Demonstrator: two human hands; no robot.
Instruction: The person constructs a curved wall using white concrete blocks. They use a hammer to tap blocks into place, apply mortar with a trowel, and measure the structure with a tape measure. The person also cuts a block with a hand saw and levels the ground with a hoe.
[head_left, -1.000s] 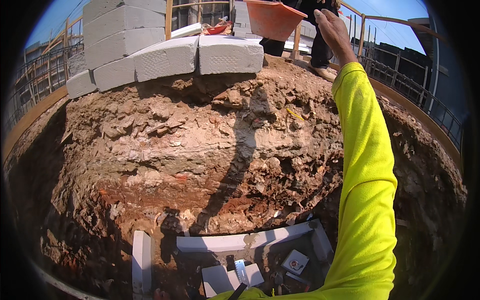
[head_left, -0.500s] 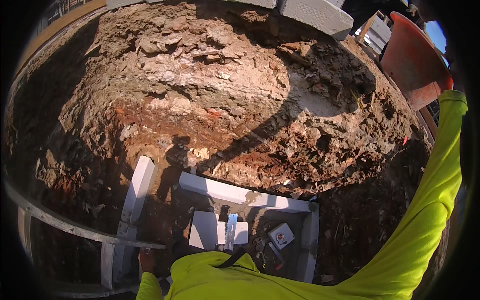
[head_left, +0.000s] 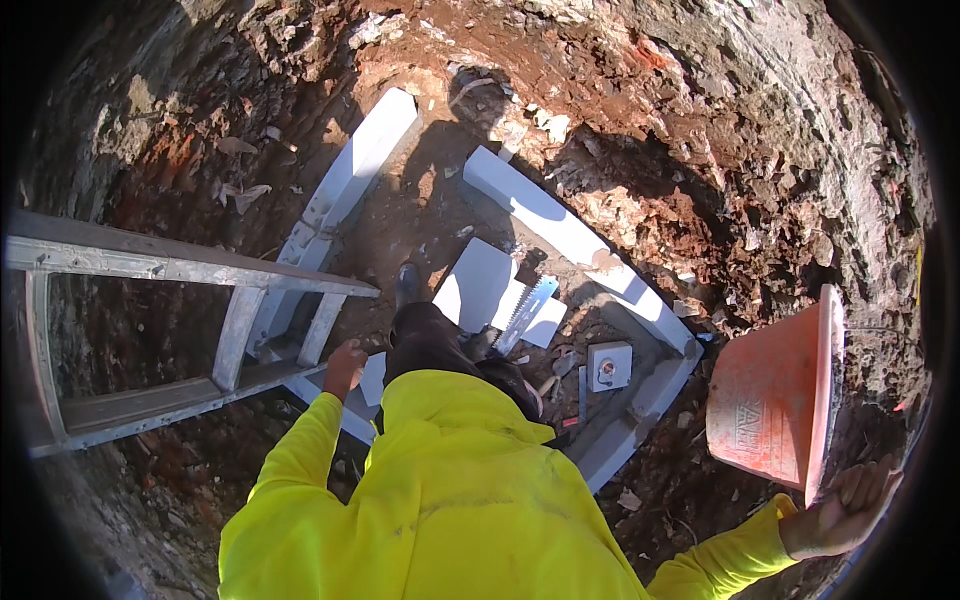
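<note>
A worn orange-red bucket [head_left: 765,390] hangs tilted on its side at the right, its rim facing right. My right hand [head_left: 845,505] is at the lower end of the rim and appears to grip it, with the fingers curled and partly in shadow. My left hand [head_left: 346,366] is closed with nothing visible in it, just below the end of a metal ladder [head_left: 240,315] and apart from it. Beneath me, a blue-bladed handsaw [head_left: 527,314] lies across pale blocks [head_left: 476,278] on the ground.
Long white blocks [head_left: 360,165] and a mortared block row [head_left: 575,240] frame the trench floor. A small white box [head_left: 609,367] and a thin flat tool [head_left: 582,394] lie inside the corner. Rough earth banks [head_left: 620,90] rise around. My boot [head_left: 408,284] stands near the pale blocks.
The bucket has come down from the upper right edge, and my right arm has lowered with it. My view has tilted down and turned; my left hand now shows more fully.
</note>
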